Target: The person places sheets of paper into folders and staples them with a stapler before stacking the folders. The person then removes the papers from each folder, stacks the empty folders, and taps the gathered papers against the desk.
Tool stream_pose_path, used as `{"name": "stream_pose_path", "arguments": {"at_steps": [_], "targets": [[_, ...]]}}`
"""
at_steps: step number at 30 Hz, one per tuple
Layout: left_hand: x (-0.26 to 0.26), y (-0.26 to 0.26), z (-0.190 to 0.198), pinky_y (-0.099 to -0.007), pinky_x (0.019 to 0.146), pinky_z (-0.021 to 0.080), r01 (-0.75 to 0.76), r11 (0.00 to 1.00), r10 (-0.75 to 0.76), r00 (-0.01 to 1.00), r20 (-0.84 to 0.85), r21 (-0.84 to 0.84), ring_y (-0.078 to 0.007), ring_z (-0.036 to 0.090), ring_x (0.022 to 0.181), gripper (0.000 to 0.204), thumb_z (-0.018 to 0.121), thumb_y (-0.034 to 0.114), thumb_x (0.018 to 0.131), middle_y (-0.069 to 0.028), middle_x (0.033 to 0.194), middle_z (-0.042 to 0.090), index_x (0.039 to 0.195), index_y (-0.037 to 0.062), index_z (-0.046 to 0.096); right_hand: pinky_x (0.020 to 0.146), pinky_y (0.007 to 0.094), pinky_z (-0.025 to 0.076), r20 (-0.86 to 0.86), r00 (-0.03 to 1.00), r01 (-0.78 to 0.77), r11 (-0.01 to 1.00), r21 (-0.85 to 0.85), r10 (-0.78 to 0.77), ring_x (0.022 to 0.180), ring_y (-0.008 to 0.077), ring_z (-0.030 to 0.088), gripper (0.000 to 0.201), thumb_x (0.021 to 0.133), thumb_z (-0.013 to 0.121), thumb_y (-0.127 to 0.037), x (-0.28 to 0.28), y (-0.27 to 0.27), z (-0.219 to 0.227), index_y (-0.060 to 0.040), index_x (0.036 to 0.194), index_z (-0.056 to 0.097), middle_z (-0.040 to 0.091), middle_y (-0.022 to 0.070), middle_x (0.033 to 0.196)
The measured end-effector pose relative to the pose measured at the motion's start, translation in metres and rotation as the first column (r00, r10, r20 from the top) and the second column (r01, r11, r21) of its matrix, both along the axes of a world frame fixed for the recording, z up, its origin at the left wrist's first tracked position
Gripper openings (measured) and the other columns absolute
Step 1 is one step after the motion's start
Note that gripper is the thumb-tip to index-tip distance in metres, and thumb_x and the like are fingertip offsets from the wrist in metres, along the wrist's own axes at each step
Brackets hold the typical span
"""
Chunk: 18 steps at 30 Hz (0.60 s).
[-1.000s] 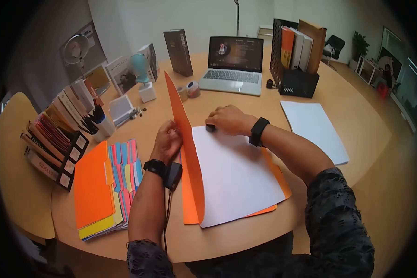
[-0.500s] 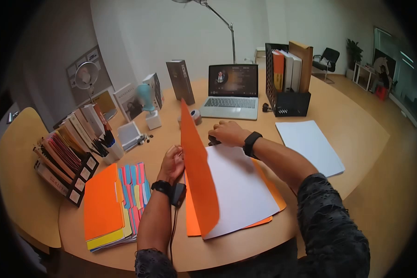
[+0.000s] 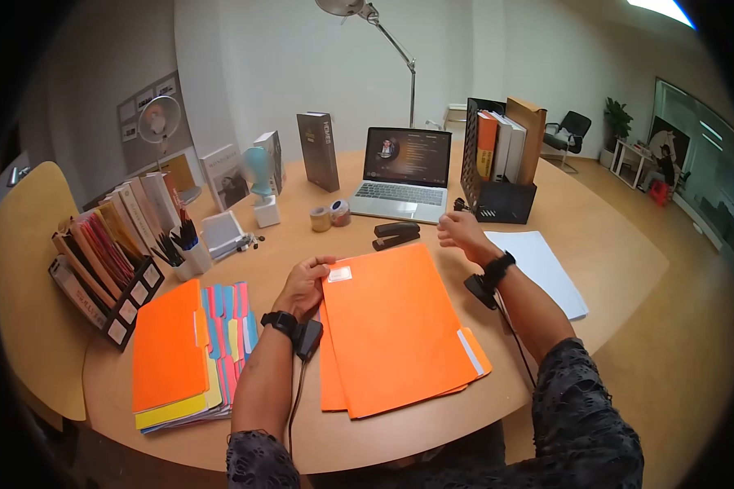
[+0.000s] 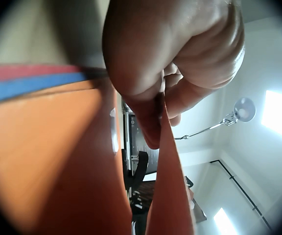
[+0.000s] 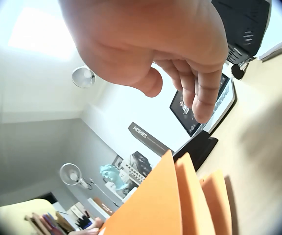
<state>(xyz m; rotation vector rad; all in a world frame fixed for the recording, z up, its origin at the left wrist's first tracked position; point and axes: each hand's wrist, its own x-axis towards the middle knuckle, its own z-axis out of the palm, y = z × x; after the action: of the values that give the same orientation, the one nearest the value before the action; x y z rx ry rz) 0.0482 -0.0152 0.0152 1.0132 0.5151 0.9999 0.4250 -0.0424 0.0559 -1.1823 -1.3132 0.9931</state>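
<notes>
My left hand (image 3: 304, 281) pinches the top left edge of an orange file folder (image 3: 400, 326), thumb on one side and fingers on the other in the left wrist view. A white label (image 3: 340, 274) sits near that corner. The cover lies over the white paper and hides it in the head view. Beneath it, another orange folder (image 3: 333, 391) peeks out at the left. My right hand (image 3: 463, 232) hovers right of the folder's top edge, fingers loosely bent, holding nothing. A black stapler (image 3: 396, 235) lies on the table just beyond the folder.
Colourful tabbed folders (image 3: 171, 350) are stacked at the left, near a book rack (image 3: 122, 301) and pen cup (image 3: 194, 259). White paper (image 3: 538, 269) lies at the right. Tape rolls (image 3: 321, 218), a laptop (image 3: 404, 175) and a black file holder (image 3: 506, 202) stand farther back.
The orange cover has swung down to the right over the white paper. My right hand has let go of the stapler and moved right. The left hand keeps its hold on the folder.
</notes>
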Motion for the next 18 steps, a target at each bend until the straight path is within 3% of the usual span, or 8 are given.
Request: {"name": "stream_pose_path", "arguments": {"at_steps": [3, 6, 9, 11, 13, 14, 15, 18], "targets": [[0.003, 0.000, 0.003, -0.0373, 0.092, 0.055, -0.030, 1.000, 0.030, 0.999, 0.016, -0.005, -0.0258, 0.063, 0.101, 0.021, 0.049, -0.008, 0.089, -0.0224, 0.119, 0.061, 0.109, -0.0073, 0.054, 0.057, 0.0264, 0.048, -0.016, 0.990, 0.135, 0.981, -0.137, -0.139, 0.070, 0.0089, 0.054, 0.021, 0.095, 0.056, -0.023, -0.029, -0.076, 0.014, -0.0019, 0.094, 0.059, 0.054, 0.0012, 0.073], [0.008, -0.004, 0.014, -0.0363, 0.089, 0.056, -0.052, 0.999, 0.052, 0.998, 0.026, 0.005, -0.0251, 0.064, 0.100, 0.023, 0.049, -0.007, 0.088, -0.0206, 0.116, 0.062, 0.110, -0.0070, 0.055, 0.056, 0.0285, 0.048, -0.118, 0.992, -0.076, 0.951, -0.300, 0.042, 0.069, 0.0111, 0.056, 0.022, 0.094, 0.058, -0.024, -0.036, -0.116, 0.012, -0.0020, 0.094, 0.061, 0.054, -0.0003, 0.073], [0.019, -0.004, 0.022, -0.0349, 0.089, 0.055, -0.092, 0.996, 0.092, 0.996, 0.006, 0.021, -0.0236, 0.064, 0.100, 0.027, 0.052, -0.004, 0.087, -0.0172, 0.113, 0.063, 0.114, -0.0065, 0.055, 0.057, 0.0309, 0.049, 0.073, 0.982, -0.149, 0.955, -0.258, 0.173, 0.069, 0.0133, 0.058, 0.021, 0.093, 0.060, -0.021, -0.053, -0.143, 0.024, -0.0009, 0.095, 0.064, 0.058, 0.0000, 0.075], [0.018, -0.003, 0.020, -0.0347, 0.095, 0.050, -0.003, 0.994, 0.010, 0.998, -0.058, 0.112, -0.0225, 0.063, 0.104, 0.034, 0.059, 0.006, 0.087, -0.0136, 0.115, 0.064, 0.119, -0.0043, 0.056, 0.062, 0.0306, 0.050, 0.481, 0.874, 0.017, 0.988, -0.152, 0.059, 0.072, 0.0149, 0.061, 0.018, 0.091, 0.059, -0.016, -0.054, -0.144, 0.026, 0.0005, 0.095, 0.065, 0.063, 0.0034, 0.081], [0.023, -0.042, 0.049, -0.0351, 0.090, 0.051, 0.098, 0.994, -0.089, 0.983, -0.160, 0.052, -0.0211, 0.063, 0.101, 0.033, 0.059, 0.005, 0.086, -0.0100, 0.114, 0.064, 0.118, -0.0034, 0.057, 0.066, 0.0296, 0.051, 0.534, 0.844, -0.130, 0.953, 0.274, -0.039, 0.079, 0.0150, 0.063, 0.018, 0.090, 0.057, -0.011, -0.025, -0.103, -0.032, 0.0021, 0.101, 0.064, 0.066, 0.0085, 0.091], [0.020, -0.039, 0.040, -0.0350, 0.089, 0.051, 0.109, 0.992, -0.088, 0.961, -0.262, 0.068, -0.0202, 0.063, 0.100, 0.033, 0.058, 0.004, 0.086, -0.0097, 0.114, 0.064, 0.118, -0.0031, 0.057, 0.067, 0.0298, 0.052, 0.135, 0.991, -0.038, 0.979, 0.199, 0.011, 0.080, 0.0156, 0.064, 0.019, 0.092, 0.055, -0.010, -0.040, -0.104, -0.026, 0.0023, 0.104, 0.062, 0.066, 0.0091, 0.094], [0.026, -0.069, 0.058, -0.0341, 0.089, 0.051, 0.115, 0.993, -0.106, 0.948, -0.301, 0.013, -0.0195, 0.063, 0.099, 0.031, 0.058, 0.004, 0.087, -0.0077, 0.111, 0.064, 0.117, -0.0017, 0.058, 0.069, 0.0300, 0.053, -0.287, 0.958, 0.017, 0.998, 0.065, 0.003, 0.081, 0.0162, 0.064, 0.020, 0.093, 0.054, -0.010, -0.052, -0.116, -0.010, 0.0026, 0.108, 0.060, 0.066, 0.0098, 0.097], [0.010, -0.097, 0.068, -0.0336, 0.090, 0.050, 0.063, 0.998, -0.059, 0.934, -0.353, 0.000, -0.0186, 0.062, 0.100, 0.030, 0.059, 0.005, 0.088, -0.0063, 0.110, 0.064, 0.118, -0.0007, 0.058, 0.065, 0.0279, 0.054, -0.413, 0.911, -0.036, 0.999, -0.013, 0.027, 0.075, 0.0151, 0.065, 0.026, 0.100, 0.052, -0.020, -0.061, -0.129, -0.003, 0.0006, 0.115, 0.054, 0.066, 0.0093, 0.096]]}}
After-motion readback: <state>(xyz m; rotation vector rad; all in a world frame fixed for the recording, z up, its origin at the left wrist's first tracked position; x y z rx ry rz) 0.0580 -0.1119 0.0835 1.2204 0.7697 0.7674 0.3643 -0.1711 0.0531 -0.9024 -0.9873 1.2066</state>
